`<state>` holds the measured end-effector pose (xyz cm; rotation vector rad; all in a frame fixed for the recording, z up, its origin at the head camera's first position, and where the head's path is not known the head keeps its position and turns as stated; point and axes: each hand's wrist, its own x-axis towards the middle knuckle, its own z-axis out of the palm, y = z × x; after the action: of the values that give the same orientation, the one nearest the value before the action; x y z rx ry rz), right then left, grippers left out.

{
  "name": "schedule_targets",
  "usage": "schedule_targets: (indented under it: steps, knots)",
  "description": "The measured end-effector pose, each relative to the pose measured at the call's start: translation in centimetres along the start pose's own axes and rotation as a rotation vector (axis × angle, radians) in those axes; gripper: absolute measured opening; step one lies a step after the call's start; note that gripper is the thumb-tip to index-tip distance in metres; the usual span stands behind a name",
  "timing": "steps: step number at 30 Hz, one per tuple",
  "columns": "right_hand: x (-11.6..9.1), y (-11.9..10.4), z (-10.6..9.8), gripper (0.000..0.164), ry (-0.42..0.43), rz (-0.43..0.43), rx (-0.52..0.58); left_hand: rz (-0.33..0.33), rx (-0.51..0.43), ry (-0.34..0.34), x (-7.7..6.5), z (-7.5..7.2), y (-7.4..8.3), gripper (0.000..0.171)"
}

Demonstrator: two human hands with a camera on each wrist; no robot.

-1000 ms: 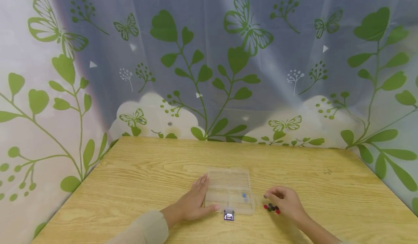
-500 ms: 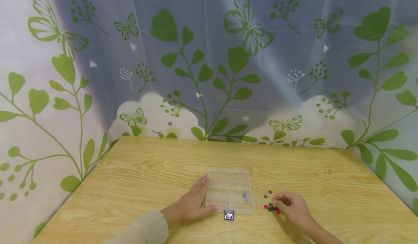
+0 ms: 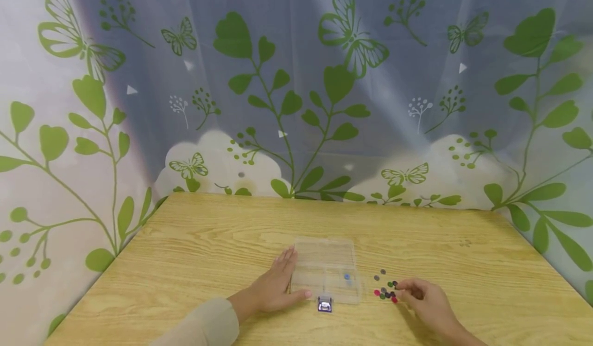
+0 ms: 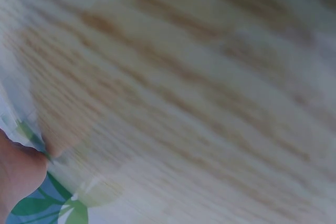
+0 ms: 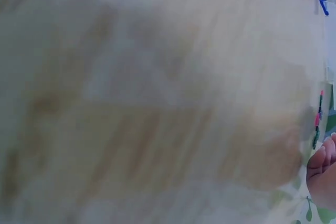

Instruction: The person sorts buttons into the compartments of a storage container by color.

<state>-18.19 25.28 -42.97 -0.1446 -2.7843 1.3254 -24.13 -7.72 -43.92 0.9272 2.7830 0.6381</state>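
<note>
A clear plastic compartment box (image 3: 324, 253) lies open on the wooden table. My left hand (image 3: 278, 289) rests along its left side with straight fingers, the thumb at its front edge. Small blue pieces (image 3: 347, 277) sit in the right front compartment. To the box's right is a loose group of small round button-like discs (image 3: 383, 290) in red, green, grey and black. My right hand (image 3: 428, 302) has its thumb and finger together at a dark disc (image 3: 395, 283) on the group's right edge. Only part of each hand shows in the wrist views.
A shiny purple-edged small piece (image 3: 325, 304) sits at the box's front edge. Several faint clear bits (image 3: 465, 243) lie farther back on the right. A leaf-printed curtain (image 3: 296, 88) hangs behind the table (image 3: 222, 232).
My right hand has moved rightward, away from two grey discs now lying apart behind the group. A green and a dark disc now show by its fingertips. My left hand has stayed put.
</note>
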Motion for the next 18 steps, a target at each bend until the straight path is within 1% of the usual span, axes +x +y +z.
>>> schedule_targets:
  steps: [3,9,18]
  knots:
    - [-0.06,0.23,0.26,0.012,0.011,0.026,-0.034,-0.002,0.004,-0.001,-0.08,-0.11,0.08,0.092]
    - [-0.09,0.55,0.58,0.013,0.026,0.009,-0.075,-0.005,0.013,-0.003,-0.12,-0.2,0.17,0.092]
    - [-0.24,0.46,0.83,0.009,0.036,-0.006,-0.12,0.007,0.034,0.009,-0.03,0.06,-0.07,0.092]
